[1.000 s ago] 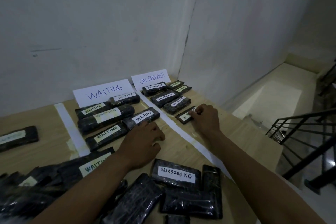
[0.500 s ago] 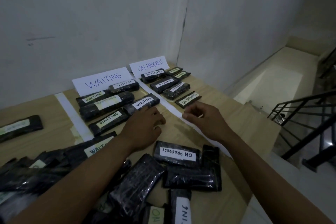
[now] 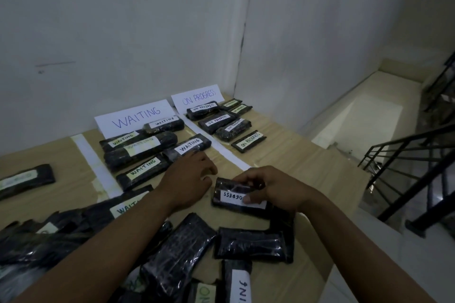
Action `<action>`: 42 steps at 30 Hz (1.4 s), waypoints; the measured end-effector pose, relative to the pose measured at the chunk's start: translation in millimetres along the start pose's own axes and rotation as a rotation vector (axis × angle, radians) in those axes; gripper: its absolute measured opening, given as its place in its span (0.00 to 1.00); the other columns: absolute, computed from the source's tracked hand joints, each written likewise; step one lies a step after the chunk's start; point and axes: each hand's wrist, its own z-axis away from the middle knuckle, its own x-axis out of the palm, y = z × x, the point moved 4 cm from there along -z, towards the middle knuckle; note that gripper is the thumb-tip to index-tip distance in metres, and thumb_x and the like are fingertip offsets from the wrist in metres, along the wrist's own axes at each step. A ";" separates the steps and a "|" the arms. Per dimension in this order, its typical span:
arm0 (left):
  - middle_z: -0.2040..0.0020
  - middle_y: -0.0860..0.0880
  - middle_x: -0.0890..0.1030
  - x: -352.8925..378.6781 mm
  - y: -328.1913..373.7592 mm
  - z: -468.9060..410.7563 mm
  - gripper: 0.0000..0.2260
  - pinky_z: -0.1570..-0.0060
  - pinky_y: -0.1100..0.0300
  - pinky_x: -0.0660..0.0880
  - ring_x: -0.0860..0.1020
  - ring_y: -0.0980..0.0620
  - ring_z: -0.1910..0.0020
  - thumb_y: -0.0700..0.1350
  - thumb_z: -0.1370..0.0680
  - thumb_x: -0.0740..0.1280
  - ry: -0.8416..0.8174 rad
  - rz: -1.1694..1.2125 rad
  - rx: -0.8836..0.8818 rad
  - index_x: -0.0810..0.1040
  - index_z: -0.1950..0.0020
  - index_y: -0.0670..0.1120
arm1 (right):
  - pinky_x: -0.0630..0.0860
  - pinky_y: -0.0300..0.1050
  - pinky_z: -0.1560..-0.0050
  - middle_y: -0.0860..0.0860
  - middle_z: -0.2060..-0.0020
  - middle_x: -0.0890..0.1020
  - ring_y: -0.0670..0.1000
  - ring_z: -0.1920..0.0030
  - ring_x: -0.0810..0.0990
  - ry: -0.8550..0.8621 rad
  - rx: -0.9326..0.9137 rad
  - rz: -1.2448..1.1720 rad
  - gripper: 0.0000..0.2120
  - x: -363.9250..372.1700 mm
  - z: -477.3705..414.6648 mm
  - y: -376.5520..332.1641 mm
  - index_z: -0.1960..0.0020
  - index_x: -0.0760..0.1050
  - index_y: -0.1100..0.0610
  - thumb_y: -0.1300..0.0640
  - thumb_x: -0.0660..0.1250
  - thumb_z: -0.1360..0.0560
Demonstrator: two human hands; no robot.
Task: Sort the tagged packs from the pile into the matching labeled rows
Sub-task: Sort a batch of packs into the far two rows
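Note:
A black pack tagged ON PROGRESS (image 3: 231, 194) lies at the front of the pile (image 3: 172, 261), and my right hand (image 3: 268, 187) grips it, thumb on its white tag and fingers curled over its far edge. My left hand (image 3: 189, 174) rests on the table beside it, fingers loosely curled, its fingertips by the nearest WAITING pack (image 3: 188, 146). Behind stand the WAITING sign (image 3: 134, 118) with several packs and the ON PROGRESS sign (image 3: 197, 97) with several packs, the closest being a flat one (image 3: 248, 141).
White paper strips (image 3: 229, 155) divide the wooden table (image 3: 290, 162) into rows. A lone pack (image 3: 23, 181) lies in the far-left row. The table's right edge drops to a stairwell with a black railing (image 3: 406, 162). A white wall stands behind.
My right hand left the flat ON PROGRESS pack in its row, drew back toward me and took hold of another ON PROGRESS pack at the pile. My left hand barely moved.

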 end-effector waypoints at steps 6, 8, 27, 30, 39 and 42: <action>0.48 0.53 0.74 5.4 -4.2 -3.7 0.16 0.53 0.57 0.68 0.71 0.50 0.46 0.51 0.28 0.58 0.023 0.005 0.028 0.80 0.45 0.51 | 0.80 0.51 0.54 0.58 0.51 0.80 0.56 0.54 0.81 0.435 0.039 -0.407 0.13 -60.5 -25.6 12.5 0.45 0.74 0.63 0.70 0.68 0.28; 0.48 0.54 0.74 7.9 -7.3 -4.8 0.16 0.52 0.56 0.68 0.70 0.50 0.46 0.52 0.27 0.56 0.023 0.014 0.020 0.79 0.46 0.53 | 0.81 0.54 0.53 0.59 0.51 0.81 0.59 0.54 0.82 0.595 0.062 -0.535 0.11 -85.7 -47.0 20.2 0.47 0.74 0.63 0.70 0.69 0.28; 0.47 0.57 0.72 13.6 -10.3 -7.2 0.23 0.47 0.55 0.68 0.68 0.53 0.46 0.57 0.30 0.47 0.027 0.043 0.013 0.77 0.46 0.56 | 0.76 0.44 0.67 0.59 0.47 0.79 0.56 0.62 0.80 0.903 0.234 -0.682 0.29 -159.8 -139.9 78.5 0.30 0.65 0.54 0.63 0.69 0.29; 0.48 0.56 0.72 14.8 -11.3 -6.9 0.22 0.48 0.54 0.69 0.69 0.52 0.46 0.57 0.30 0.48 0.029 0.043 0.014 0.78 0.47 0.55 | 0.75 0.44 0.69 0.58 0.51 0.78 0.54 0.64 0.79 0.854 0.198 -0.681 0.21 -134.7 -108.5 64.0 0.39 0.70 0.54 0.66 0.68 0.29; 0.49 0.55 0.73 13.6 -8.3 -7.2 0.23 0.54 0.58 0.63 0.70 0.52 0.46 0.57 0.31 0.49 0.043 0.004 0.031 0.79 0.48 0.53 | 0.73 0.45 0.70 0.56 0.59 0.80 0.50 0.70 0.78 0.745 0.192 -0.318 0.18 -89.0 -40.6 69.2 0.50 0.68 0.56 0.64 0.75 0.32; 0.49 0.54 0.74 11.9 -6.4 -6.5 0.24 0.54 0.58 0.64 0.70 0.52 0.46 0.57 0.31 0.49 0.038 -0.004 0.027 0.79 0.48 0.53 | 0.72 0.42 0.67 0.52 0.58 0.81 0.45 0.67 0.79 0.728 0.224 -0.162 0.19 -83.9 -34.3 73.4 0.47 0.70 0.56 0.57 0.76 0.32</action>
